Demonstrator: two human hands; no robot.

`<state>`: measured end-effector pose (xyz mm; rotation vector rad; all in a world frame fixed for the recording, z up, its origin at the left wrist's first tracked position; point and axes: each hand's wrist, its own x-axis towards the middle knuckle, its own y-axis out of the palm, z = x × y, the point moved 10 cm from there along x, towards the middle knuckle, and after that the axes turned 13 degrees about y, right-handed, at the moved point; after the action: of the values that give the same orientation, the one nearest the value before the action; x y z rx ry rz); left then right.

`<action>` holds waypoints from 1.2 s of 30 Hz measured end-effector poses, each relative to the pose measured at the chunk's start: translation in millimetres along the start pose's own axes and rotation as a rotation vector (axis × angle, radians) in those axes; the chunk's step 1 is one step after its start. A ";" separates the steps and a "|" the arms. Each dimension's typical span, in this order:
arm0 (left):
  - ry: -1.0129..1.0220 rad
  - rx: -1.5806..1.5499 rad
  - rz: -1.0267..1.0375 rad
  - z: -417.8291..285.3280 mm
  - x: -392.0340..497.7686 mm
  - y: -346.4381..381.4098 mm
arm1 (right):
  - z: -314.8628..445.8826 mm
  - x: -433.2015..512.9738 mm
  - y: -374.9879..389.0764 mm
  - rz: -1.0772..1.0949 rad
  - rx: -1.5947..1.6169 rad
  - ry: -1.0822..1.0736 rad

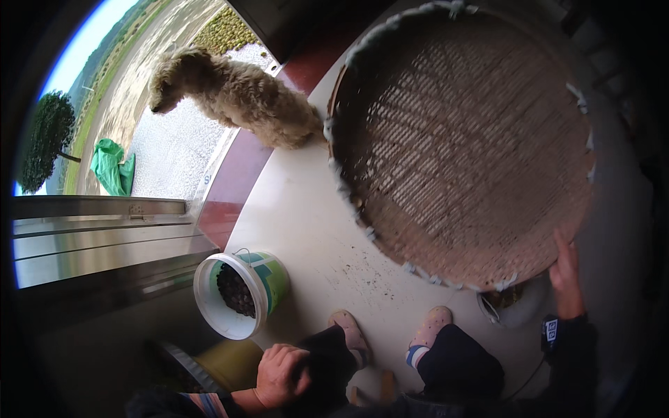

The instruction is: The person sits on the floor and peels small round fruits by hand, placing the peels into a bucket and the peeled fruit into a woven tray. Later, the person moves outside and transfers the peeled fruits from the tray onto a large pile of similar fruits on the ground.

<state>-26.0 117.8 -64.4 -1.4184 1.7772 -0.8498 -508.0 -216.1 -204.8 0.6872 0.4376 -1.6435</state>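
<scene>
A large round woven bamboo sieve (470, 151) is tilted up on the right, its rim bound with pale ties. My right hand (566, 271) grips its lower right edge, the fingers partly behind the weave. Over my left leg is my left hand (282, 372), loosely curled with nothing visible in it. Near that hand stands a white and green plastic bucket (274, 277), tipped in view, with dark round nuts or fruits (236, 292) inside. A yellowish bucket (230, 363) sits lower left, its contents mostly in shadow.
Beneath the sieve's lower edge, a pale container (528, 303) is partly hidden. Fine debris (366, 274) is scattered on the floor. A curly-haired dog (235, 96) sits at the doorway. Outside are a green sack (112, 167) and many spread yellowish-green fruits (225, 31).
</scene>
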 end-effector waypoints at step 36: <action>-0.903 -1.251 -0.073 120.5 -53.0 -231.1 | 320.4 -251.5 524.3 0.144 -0.312 0.157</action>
<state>203.8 118.8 69.2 -2.0743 1.4353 1.0141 -36.2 -328.0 248.7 0.5995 0.7243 -1.3527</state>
